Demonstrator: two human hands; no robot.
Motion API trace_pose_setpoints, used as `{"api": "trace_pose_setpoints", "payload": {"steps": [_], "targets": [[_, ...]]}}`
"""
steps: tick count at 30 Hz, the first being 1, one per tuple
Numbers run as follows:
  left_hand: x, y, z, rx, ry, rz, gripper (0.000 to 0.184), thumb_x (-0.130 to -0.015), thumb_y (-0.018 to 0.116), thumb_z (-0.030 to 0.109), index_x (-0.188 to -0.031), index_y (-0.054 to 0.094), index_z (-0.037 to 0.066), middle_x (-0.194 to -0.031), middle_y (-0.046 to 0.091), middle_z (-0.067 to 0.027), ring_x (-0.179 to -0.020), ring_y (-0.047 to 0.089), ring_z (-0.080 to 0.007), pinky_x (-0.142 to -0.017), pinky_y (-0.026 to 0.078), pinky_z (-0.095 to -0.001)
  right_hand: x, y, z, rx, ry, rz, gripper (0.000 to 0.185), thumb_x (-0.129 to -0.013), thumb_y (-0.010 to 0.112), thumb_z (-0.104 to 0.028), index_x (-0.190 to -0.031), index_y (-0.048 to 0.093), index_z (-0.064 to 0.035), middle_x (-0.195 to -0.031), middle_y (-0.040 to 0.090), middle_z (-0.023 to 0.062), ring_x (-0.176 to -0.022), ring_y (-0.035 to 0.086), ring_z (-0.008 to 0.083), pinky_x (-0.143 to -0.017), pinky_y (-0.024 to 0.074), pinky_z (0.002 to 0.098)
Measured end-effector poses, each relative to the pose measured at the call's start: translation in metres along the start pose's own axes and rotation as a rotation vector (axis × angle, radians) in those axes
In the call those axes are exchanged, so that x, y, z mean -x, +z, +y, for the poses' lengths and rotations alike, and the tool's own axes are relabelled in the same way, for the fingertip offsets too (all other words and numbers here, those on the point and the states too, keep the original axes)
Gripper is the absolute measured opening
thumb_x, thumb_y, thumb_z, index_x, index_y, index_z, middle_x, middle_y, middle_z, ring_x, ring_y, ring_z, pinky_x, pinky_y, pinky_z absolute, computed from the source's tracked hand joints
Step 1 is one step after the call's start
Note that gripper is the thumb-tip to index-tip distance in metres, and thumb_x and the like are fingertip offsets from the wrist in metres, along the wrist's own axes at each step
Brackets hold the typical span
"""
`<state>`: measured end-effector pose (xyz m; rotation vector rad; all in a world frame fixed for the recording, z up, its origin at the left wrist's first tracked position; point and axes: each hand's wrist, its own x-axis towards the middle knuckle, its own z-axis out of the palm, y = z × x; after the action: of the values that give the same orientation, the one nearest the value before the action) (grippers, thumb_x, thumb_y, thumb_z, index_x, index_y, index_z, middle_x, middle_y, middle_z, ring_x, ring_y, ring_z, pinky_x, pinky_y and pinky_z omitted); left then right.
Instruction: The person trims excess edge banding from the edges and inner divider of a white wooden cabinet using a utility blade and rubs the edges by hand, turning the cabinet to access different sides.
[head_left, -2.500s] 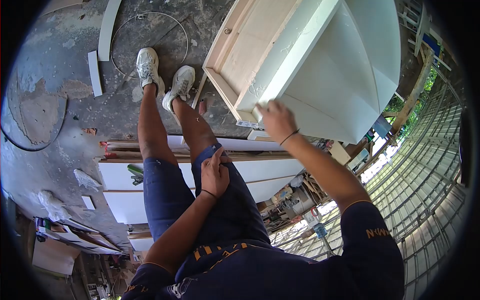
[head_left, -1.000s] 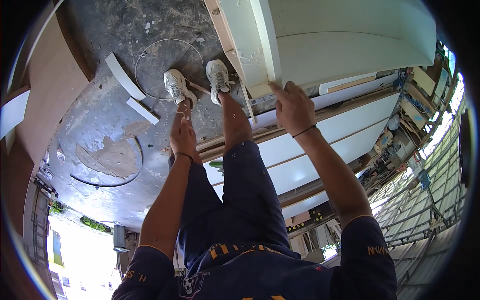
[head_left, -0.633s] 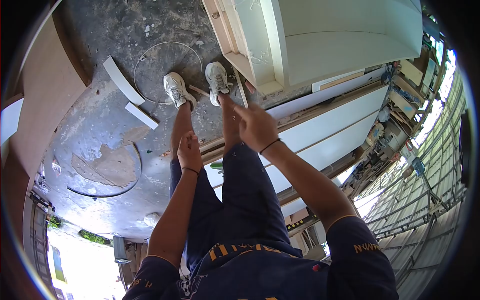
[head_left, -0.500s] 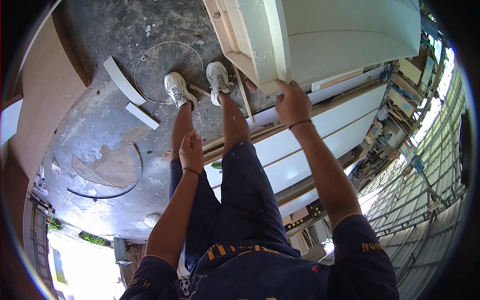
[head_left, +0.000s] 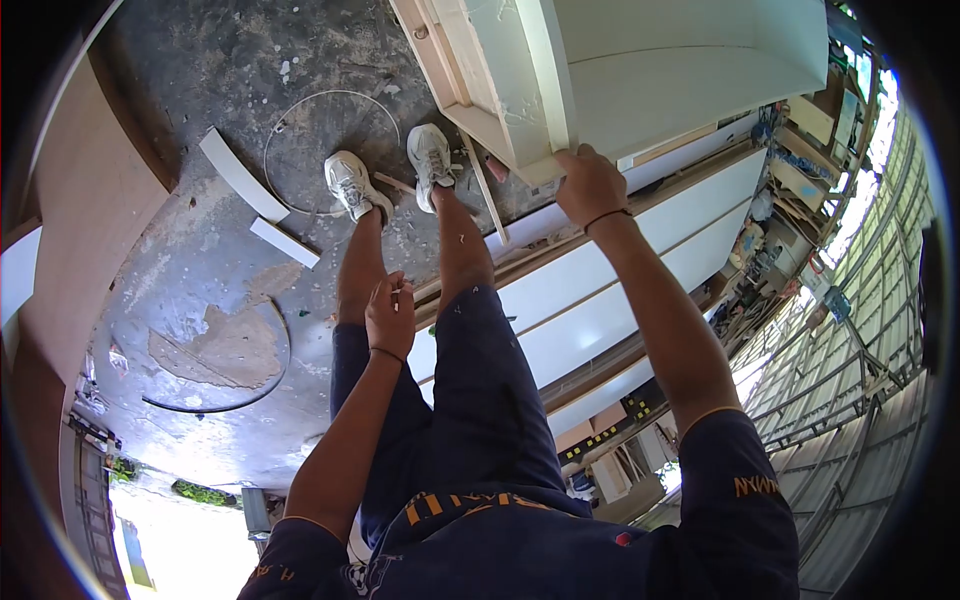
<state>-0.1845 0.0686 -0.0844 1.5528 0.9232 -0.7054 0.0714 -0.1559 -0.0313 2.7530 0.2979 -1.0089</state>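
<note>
"One large pale cabinet [head_left: 690, 105] dominates. Would it be heavy?"

"Probably: stiff, bulky and awkward for one person. I'd grip the thick frame edge [head_left: 543, 70] on its near side, not the broad thin-looking faces, which might flex or scuff."

"And around it?"

"Long white panels [head_left: 575, 340] lie on the wearer's side of the cabinet, and a curved white strip [head_left: 238, 172] is on the floor to its left, well apart."

"The hands?"

"The right hand [head_left: 592, 188] touches the cabinet's near corner, fingers bent; I can't tell whether it grips or only presses. The left hand [head_left: 388, 320], left of the cabinet and clear of it, is loosely closed around a small white piece [head_left: 397, 305], too small to identify, likely very light."

"Any writing?"

"Orange letters on the right sleeve [head_left: 735, 470], seemingly ending in 'MAN'. The lettering across the shirt front [head_left: 500, 550] is unclear, and I can't read any brand on the cabinet."
</note>
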Motion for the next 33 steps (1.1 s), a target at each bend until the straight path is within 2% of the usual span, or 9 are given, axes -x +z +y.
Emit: {"api": "trace_pose_setpoints", "payload": {"steps": [4, 6, 9, 11, 15, 17, 19, 21, 33], "targets": [[-0.007, 0.006, -0.001, 0.022, 0.052, 0.019, 0.024, -0.086, 0.056, 0.011, -0.104, 0.061, -0.003, -0.094, 0.064, -0.0144, -0.084, 0.064, -0.0236, -0.075, 0.05, -0.0324, 0.019, 0.004, -0.049, -0.102, -0.05, -0.078, 0.019, -0.077, 0.055, -0.013, -0.093, 0.066, -0.0102, -0.095, 0.061, 0.0149, -0.089, 0.061, 0.0331, -0.077, 0.0511, 0.0438], [-0.008, 0.008, -0.002, 0.036, 0.064, 0.014, 0.024, -0.086, 0.056, 0.011, -0.104, 0.061, -0.002, -0.093, 0.065, -0.0142, -0.084, 0.064, -0.0238, -0.074, 0.05, -0.0329, 0.041, 0.01, -0.071, -0.267, -0.13, -0.339, 0.024, -0.077, 0.056, -0.014, -0.098, 0.067, -0.0117, -0.097, 0.062, 0.0147, -0.09, 0.062, 0.0337, -0.079, 0.0502, 0.0439], [-0.014, 0.016, 0.021, 0.001, 0.126, 0.013, 0.024, -0.085, 0.057, 0.012, -0.104, 0.061, -0.002, -0.092, 0.065, -0.0141, -0.083, 0.064, -0.024, -0.073, 0.05, -0.0336, 0.052, 0.003, -0.069, -0.417, -0.07, -0.234, 0.025, -0.077, 0.054, -0.012, -0.1, 0.066, -0.0106, -0.097, 0.063, 0.0159, -0.09, 0.062, 0.034, -0.078, 0.0498, 0.0441], [-0.016, 0.025, 0.057, -0.051, 0.202, -0.004, 0.024, -0.083, 0.06, 0.013, -0.104, 0.062, 0.0, -0.09, 0.065, -0.0142, -0.081, 0.065, -0.0242, -0.072, 0.051, -0.034, 0.06, 0.017, -0.044, -0.751, 0.037, -0.047, 0.026, -0.075, 0.058, -0.009, -0.1, 0.061, -0.0031, -0.083, 0.061, 0.0117, -0.076, 0.062, 0.0284, -0.07, 0.0495, 0.0362], [-0.037, 0.076, 0.112, 0.001, 0.403, -0.071, 0.027, -0.082, 0.067, 0.014, -0.106, 0.062, 0.002, -0.093, 0.064, -0.0114, -0.082, 0.064, -0.0184, -0.071, 0.049, -0.0288, 0.08, 0.019, -0.007, -1.056, 0.198, -0.161, 0.02, -0.076, 0.059, -0.007, -0.094, 0.057, -0.0001, -0.073, 0.056, 0.0051, -0.066, 0.055, 0.0174, -0.058, 0.0453, 0.0282], [-0.048, 0.1, 0.14, 0.026, 0.427, -0.075, 0.028, -0.081, 0.068, 0.014, -0.106, 0.063, 0.003, -0.094, 0.064, -0.0117, -0.083, 0.064, -0.0204, -0.071, 0.05, -0.0295, 0.087, 0.008, 0.006, -1.452, 0.574, -0.335, 0.013, -0.079, 0.058, -0.008, -0.091, 0.054, -0.0036, -0.072, 0.052, 0.0005, -0.062, 0.047, 0.0087, -0.051, 0.0388, 0.0227], [-0.057, 0.116, 0.156, -0.104, 0.71, 0.051, 0.027, -0.077, 0.069, 0.009, -0.103, 0.064, 0.005, -0.095, 0.062, -0.0111, -0.086, 0.062, -0.0254, -0.075, 0.05, -0.0334, 0.096, 0.018, 0.02, -1.581, 0.638, -0.336, 0.012, -0.08, 0.057, -0.008, -0.091, 0.052, -0.0062, -0.072, 0.051, 0.0001, -0.062, 0.047, 0.0078, -0.05, 0.0369, 0.0212], [-0.062, 0.125, 0.156, -0.15, 0.736, 0.012, 0.025, -0.075, 0.069, 0.008, -0.1, 0.065, 0.006, -0.093, 0.062, -0.0104, -0.088, 0.061, -0.0269, -0.076, 0.049, -0.0352, 0.099, 0.022, 0.027, -1.745, 0.72, -0.337, 0.012, -0.081, 0.057, -0.009, -0.089, 0.048, -0.011, -0.073, 0.052, -0.0006, -0.064, 0.047, 0.0072, -0.05, 0.0352, 0.0202], [-0.07, 0.127, 0.172, -0.345, 0.813, 0.007, 0.008, -0.073, 0.066, 0.004, -0.081, 0.065, 0.004, -0.082, 0.06, -0.0082, -0.08, 0.057, -0.0273, -0.073, 0.046, -0.0387, 0.084, 0.036, 0.076, -2.088, 0.616, -0.33, 0.008, -0.088, 0.054, -0.01, -0.091, 0.047, -0.013, -0.072, 0.052, -0.0008, -0.067, 0.049, 0.0087, -0.056, 0.0393, 0.025]]}}
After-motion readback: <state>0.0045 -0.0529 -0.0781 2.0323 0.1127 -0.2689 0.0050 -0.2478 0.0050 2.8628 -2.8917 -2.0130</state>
